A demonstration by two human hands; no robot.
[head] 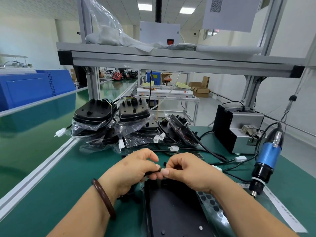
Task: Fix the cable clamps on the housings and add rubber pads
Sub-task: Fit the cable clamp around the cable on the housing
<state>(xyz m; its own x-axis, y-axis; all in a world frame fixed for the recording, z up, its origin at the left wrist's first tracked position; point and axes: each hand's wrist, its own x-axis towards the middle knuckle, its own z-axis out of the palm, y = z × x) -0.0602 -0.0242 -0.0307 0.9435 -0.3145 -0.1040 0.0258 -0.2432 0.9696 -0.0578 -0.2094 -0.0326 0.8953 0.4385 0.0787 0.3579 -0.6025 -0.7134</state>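
**Labels scarce, pinch at lower centre**

Your only clear marking is a QR code (216,5) on the white sheet at the upper right. The paper strip (283,209) at the lower right carries dark print too blurred to read. Your left hand (135,170) and right hand (186,171) meet at lower centre, fingers curled, both pinching one small black piece (153,172) between the fingertips; whether it is clamp or cable cannot be told. It sits just above the far end of the black housing (171,211), which lies on the green table (68,177) below your wrists. The sheet of round rubber pads (209,200) lies just right of the housing, partly under your right forearm.
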